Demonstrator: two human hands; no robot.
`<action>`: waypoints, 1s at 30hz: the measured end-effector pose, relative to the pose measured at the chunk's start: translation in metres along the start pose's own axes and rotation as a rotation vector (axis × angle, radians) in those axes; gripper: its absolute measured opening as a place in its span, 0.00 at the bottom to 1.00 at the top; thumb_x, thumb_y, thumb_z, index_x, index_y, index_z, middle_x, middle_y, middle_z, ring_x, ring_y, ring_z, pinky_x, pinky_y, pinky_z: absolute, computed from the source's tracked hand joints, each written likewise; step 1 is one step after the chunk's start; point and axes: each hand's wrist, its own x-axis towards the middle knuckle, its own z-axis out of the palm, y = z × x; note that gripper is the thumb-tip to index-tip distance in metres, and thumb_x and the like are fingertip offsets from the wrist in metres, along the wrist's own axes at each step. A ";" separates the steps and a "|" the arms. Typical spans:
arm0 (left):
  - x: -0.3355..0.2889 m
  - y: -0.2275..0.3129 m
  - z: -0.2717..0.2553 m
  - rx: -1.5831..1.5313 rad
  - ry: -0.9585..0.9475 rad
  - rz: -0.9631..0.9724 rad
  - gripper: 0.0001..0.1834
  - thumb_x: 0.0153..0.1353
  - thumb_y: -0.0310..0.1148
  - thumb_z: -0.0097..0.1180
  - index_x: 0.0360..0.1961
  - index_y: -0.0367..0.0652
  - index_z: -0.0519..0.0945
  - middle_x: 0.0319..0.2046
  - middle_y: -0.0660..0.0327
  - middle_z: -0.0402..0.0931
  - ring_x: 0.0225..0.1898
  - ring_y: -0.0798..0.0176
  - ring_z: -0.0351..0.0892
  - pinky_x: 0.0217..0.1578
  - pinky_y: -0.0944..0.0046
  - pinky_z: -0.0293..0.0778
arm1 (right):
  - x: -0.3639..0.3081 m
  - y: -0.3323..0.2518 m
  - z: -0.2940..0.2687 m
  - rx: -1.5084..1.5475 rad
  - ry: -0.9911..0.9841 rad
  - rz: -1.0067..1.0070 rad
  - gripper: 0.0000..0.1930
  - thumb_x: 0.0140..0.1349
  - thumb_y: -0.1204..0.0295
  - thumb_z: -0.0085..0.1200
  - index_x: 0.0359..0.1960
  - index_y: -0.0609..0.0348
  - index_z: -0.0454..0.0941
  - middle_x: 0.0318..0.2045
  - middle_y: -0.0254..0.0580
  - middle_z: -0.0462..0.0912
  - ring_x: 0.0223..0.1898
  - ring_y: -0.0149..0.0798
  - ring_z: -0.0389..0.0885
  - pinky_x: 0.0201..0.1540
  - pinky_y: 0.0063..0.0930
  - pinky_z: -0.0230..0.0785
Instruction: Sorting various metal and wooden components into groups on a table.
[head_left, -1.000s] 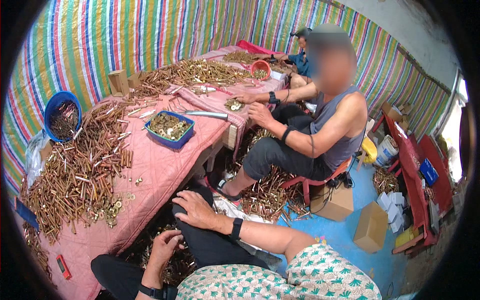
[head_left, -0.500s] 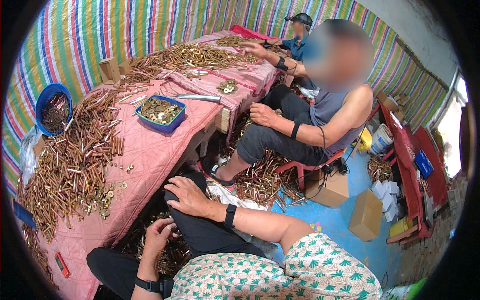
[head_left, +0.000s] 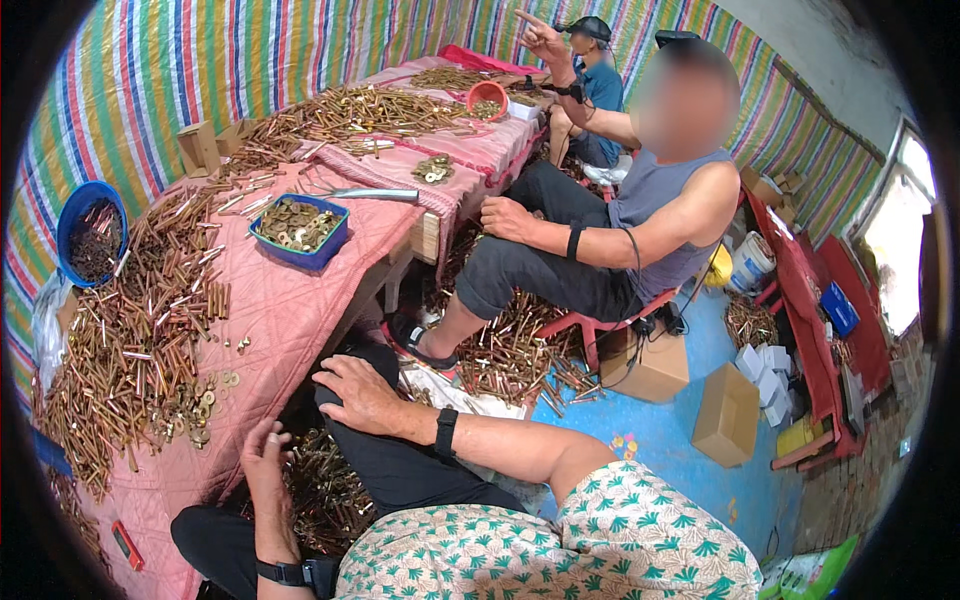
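Observation:
My right hand [head_left: 362, 396] lies flat on my dark-trousered right knee [head_left: 355, 440], fingers spread, holding nothing. Lower left, my left hand [head_left: 266, 462] is raised beside the table's near edge with its fingers loosely bent and apart. No object shows in it. Closest to it on the pink quilted cloth [head_left: 285, 330] lie loose washers [head_left: 208, 398] and a big heap of brass-coloured, bolt-like metal rods [head_left: 130, 370]. More rods [head_left: 325, 490] fill the dark space between my legs. A blue basket [head_left: 310, 262] of washers stands farther up the table.
A co-worker [head_left: 670, 210] sits at the right on a red stool, one arm raised with a finger extended. Another person [head_left: 600, 85] sits beyond. Rods [head_left: 510, 340] cover the floor near cardboard boxes [head_left: 728, 415]. A blue bucket [head_left: 92, 235] and red-orange bowl [head_left: 487, 98] are on the table.
My left hand has moved left and up, nearer the table edge. My right hand stays on the knee. The co-worker's arm has risen, and the red-orange bowl now shows.

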 end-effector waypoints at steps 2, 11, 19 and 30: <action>0.007 0.005 -0.008 -0.079 0.094 -0.032 0.16 0.64 0.29 0.52 0.53 0.39 0.73 0.47 0.62 0.77 0.40 0.70 0.78 0.33 0.72 0.73 | -0.002 0.001 0.001 0.002 0.006 0.000 0.25 0.51 0.64 0.59 0.51 0.61 0.72 0.53 0.52 0.68 0.59 0.54 0.63 0.62 0.45 0.56; 0.025 -0.005 -0.035 -0.279 0.145 -0.027 0.23 0.63 0.32 0.53 0.59 0.37 0.67 0.53 0.58 0.74 0.49 0.65 0.76 0.44 0.67 0.70 | -0.002 0.000 0.001 -0.001 0.004 0.014 0.25 0.51 0.64 0.59 0.51 0.61 0.72 0.53 0.52 0.68 0.59 0.54 0.63 0.62 0.45 0.56; 0.020 0.015 -0.041 -0.460 0.120 0.053 0.26 0.64 0.31 0.52 0.61 0.36 0.63 0.53 0.56 0.74 0.53 0.62 0.74 0.49 0.65 0.68 | 0.003 -0.002 -0.001 -0.015 0.076 -0.094 0.24 0.50 0.64 0.59 0.49 0.61 0.73 0.51 0.53 0.70 0.56 0.55 0.66 0.59 0.46 0.59; 0.013 0.017 -0.043 -0.629 0.149 0.016 0.30 0.65 0.30 0.47 0.66 0.35 0.54 0.63 0.48 0.61 0.63 0.52 0.63 0.64 0.54 0.57 | 0.002 -0.003 0.011 -0.047 0.049 -0.133 0.24 0.48 0.64 0.61 0.47 0.60 0.74 0.49 0.52 0.72 0.54 0.54 0.69 0.57 0.45 0.61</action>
